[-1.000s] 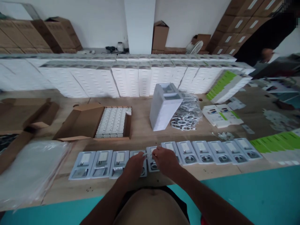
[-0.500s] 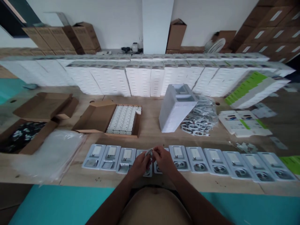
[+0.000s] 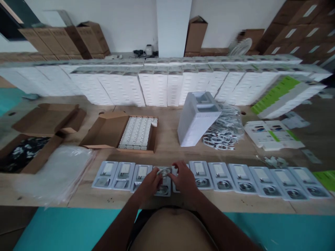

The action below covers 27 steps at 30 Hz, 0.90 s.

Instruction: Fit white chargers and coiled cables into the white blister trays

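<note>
A small coil of white cable (image 3: 164, 171) is held up between my two hands, above the row of trays. My left hand (image 3: 152, 182) pinches its left side. The fingers of my right hand (image 3: 183, 177) are closed at its right end. Just below lies a white plastic tray (image 3: 162, 190) with a coiled cable in its lower compartment; my hands cover part of it. My right hand mostly hides another tray beside it. To the left, a tray (image 3: 142, 172) carries a white charger in its upper compartment, and no cable coil shows in its lower one.
More trays with chargers and coils (image 3: 223, 184) run to the right. Behind stand a stack of empty trays (image 3: 197, 122), a heap of bagged cables (image 3: 225, 132) and an open carton of chargers (image 3: 136, 134). Plastic bags (image 3: 62, 167) lie left. White boxes (image 3: 175, 87) line the back.
My hands have moved slightly apart, and the cable coil between them now lies flatter and shows more. The tray below has come further into view.
</note>
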Tool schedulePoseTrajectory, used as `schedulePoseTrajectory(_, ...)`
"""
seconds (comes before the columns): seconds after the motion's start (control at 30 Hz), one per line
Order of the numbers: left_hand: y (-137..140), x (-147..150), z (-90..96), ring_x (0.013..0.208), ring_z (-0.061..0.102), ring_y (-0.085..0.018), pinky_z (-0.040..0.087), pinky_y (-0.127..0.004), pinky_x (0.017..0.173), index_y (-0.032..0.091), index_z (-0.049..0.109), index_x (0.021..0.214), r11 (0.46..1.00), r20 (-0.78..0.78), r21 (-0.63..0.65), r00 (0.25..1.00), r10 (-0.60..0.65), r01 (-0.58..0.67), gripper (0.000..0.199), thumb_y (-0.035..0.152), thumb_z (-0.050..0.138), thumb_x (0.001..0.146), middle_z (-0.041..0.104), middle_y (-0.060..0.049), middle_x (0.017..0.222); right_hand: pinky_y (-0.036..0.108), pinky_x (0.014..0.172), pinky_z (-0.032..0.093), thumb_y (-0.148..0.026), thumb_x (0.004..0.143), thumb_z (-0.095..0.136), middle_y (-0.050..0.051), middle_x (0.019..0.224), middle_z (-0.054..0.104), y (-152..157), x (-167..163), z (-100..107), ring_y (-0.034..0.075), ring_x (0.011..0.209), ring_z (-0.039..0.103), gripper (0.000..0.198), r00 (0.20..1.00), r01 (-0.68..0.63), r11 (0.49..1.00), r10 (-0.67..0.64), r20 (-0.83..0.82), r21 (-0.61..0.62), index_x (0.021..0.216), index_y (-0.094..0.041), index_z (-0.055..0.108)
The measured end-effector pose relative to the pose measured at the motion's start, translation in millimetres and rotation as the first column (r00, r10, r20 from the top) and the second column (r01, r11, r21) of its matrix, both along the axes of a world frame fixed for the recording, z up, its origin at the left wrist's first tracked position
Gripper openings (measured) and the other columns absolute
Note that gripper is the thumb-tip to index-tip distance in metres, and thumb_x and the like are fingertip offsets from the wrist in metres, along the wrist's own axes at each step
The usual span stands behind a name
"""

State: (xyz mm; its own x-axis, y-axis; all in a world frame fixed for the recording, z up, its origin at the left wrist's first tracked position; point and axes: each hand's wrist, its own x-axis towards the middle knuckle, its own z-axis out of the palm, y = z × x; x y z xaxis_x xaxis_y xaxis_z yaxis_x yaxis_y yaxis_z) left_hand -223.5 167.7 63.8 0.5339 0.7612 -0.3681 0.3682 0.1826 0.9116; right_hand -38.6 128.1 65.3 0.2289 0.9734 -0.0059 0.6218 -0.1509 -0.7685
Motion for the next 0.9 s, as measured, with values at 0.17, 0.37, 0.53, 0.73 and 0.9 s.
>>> schedulePoseTrajectory(0.17, 9, -37, 23.0, 0.064, 0.053, -0.013, 0.039, -0.025, 0.063, 0.022, 0.048, 0.089, 0.971, -0.181, 0.126, 0.967, -0.178, 0.202, 0.022, 0.039, 0.036, 0.097, 0.056, 0.005, 0.069, 0.028, 0.075, 0.046, -0.024, 0.082, 0.062, 0.0, 0.083, 0.069, 12, -9, -3, 0.016, 0.077, 0.06, 0.016, 0.898, -0.375, 0.925, 0.345, -0.271, -0.066, 0.096, -0.02, 0.07)
schedulePoseTrajectory(0.37, 23, -110, 3.6, 0.077, 0.06, -0.017, 0.045, -0.029, 0.074, 0.022, 0.055, 0.103, 0.922, -0.331, 0.289, 0.93, -0.158, 0.26, 0.024, 0.035, 0.036, 0.097, 0.064, 0.0, 0.082, 0.028, 0.075, 0.046, -0.028, 0.084, 0.062, 0.002, 0.087, 0.073, 32, -75, -37, 0.017, 0.081, 0.064, 0.018, 0.854, -0.429, 0.903, 0.402, -0.33, -0.01, 0.095, -0.02, 0.073)
schedulePoseTrajectory(0.53, 14, -167, -48.7, 0.126, 0.047, -0.025, 0.04, -0.044, 0.105, 0.022, 0.045, 0.134, 0.807, -0.363, 0.548, 0.932, -0.008, 0.22, 0.046, 0.028, 0.052, 0.089, 0.053, -0.012, 0.134, 0.031, 0.079, 0.048, -0.029, 0.083, 0.063, 0.006, 0.086, 0.072, 23, -115, -85, 0.019, 0.083, 0.064, 0.015, 0.887, -0.428, 0.902, 0.43, -0.17, 0.052, 0.086, -0.02, 0.074)
schedulePoseTrajectory(0.73, 7, -156, -81.2, 0.118, 0.05, -0.029, 0.039, -0.046, 0.1, 0.019, 0.051, 0.129, 0.689, -0.582, 0.538, 0.805, -0.112, 0.485, 0.054, 0.027, 0.067, 0.078, 0.058, -0.012, 0.127, 0.033, 0.07, 0.052, -0.048, 0.081, 0.062, 0.007, 0.087, 0.074, 14, -105, -92, 0.022, 0.076, 0.067, 0.033, 0.958, 0.083, 0.985, -0.12, -0.26, -0.148, 0.091, -0.019, 0.073)
schedulePoseTrajectory(0.9, 10, -145, -94.5, 0.106, 0.054, -0.027, 0.038, -0.042, 0.091, 0.02, 0.062, 0.106, 0.603, -0.66, 0.524, 0.735, -0.159, 0.601, 0.029, 0.029, 0.069, 0.08, 0.063, -0.008, 0.109, 0.033, 0.07, 0.052, -0.045, 0.08, 0.063, 0.006, 0.085, 0.074, -11, -103, -93, 0.022, 0.076, 0.067, 0.03, 0.96, 0.155, 0.975, -0.187, -0.207, -0.161, 0.09, -0.019, 0.074)
